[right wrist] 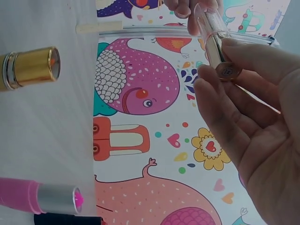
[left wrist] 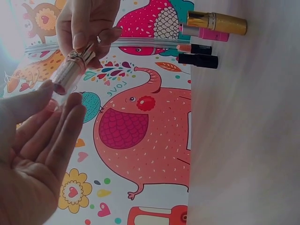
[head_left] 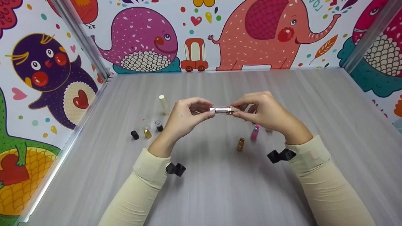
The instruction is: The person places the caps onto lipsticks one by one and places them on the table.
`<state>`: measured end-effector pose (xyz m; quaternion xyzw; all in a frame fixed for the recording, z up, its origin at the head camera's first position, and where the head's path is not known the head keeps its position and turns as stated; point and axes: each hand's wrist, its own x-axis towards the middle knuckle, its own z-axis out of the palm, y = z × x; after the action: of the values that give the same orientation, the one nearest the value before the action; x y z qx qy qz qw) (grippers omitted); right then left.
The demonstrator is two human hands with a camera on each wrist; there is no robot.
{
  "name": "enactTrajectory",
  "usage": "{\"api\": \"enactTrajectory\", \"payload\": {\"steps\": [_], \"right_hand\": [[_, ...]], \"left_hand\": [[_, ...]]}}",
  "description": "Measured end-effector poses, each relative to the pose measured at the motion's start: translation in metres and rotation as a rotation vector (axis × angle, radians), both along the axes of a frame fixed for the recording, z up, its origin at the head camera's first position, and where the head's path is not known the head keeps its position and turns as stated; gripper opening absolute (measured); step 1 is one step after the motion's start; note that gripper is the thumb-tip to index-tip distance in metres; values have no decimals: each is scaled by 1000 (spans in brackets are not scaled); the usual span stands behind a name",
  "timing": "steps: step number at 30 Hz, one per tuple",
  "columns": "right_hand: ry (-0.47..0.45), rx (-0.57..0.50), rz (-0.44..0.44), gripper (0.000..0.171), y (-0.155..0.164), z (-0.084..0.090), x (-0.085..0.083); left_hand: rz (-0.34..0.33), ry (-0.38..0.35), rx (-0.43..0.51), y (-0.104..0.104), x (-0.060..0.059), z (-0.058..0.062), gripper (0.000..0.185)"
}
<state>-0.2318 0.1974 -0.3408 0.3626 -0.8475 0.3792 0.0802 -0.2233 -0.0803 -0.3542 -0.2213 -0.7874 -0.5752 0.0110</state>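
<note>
In the head view, a silver-and-gold lipstick [head_left: 223, 110] with a clear cap lies level between both hands above the table. The left hand [head_left: 183, 117] pinches its clear-cap end between thumb and fingertips. From the other side, the right hand [head_left: 268, 110] pinches the metallic base. The right wrist view shows the round bottom of the base [right wrist: 228, 71] facing out between thumb and fingers, the clear cap [right wrist: 206, 16] reaching toward the left hand. Seen from the left wrist, the metal tube [left wrist: 72, 72] shows through the clear cap.
A gold lipstick [head_left: 240, 144] and a pink lipstick [head_left: 255, 132] stand below the right hand, with black lipsticks [left wrist: 199, 61] beside them. Left of the left hand are a black cap [head_left: 135, 135], a gold cap [head_left: 147, 133] and a cream tube [head_left: 163, 105]. Cartoon-printed walls [head_left: 201, 28] enclose the table.
</note>
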Motion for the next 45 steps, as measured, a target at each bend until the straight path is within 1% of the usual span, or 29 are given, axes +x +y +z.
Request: {"api": "enactTrajectory", "payload": {"steps": [4,9,13,27,36,45], "right_hand": [[-19,-31,-5,25,-2,1,1],[-45,-51,-39,27,-5,1,2],[-59,-68,-56,27,-5,2,3],[-110,-108,-61,26,-7,3,5],[-103,-130,-33,25,-7,3,5],[-92,-123,-45,26,-8,4,7]], "left_hand": [[14,11,-5,-1,1,0,23],[38,29,-15,-2,2,2,22],[37,29,-10,-2,2,2,21],[44,9,5,-1,3,4,22],[57,34,-3,0,5,6,20],[62,30,7,1,7,8,21]]}}
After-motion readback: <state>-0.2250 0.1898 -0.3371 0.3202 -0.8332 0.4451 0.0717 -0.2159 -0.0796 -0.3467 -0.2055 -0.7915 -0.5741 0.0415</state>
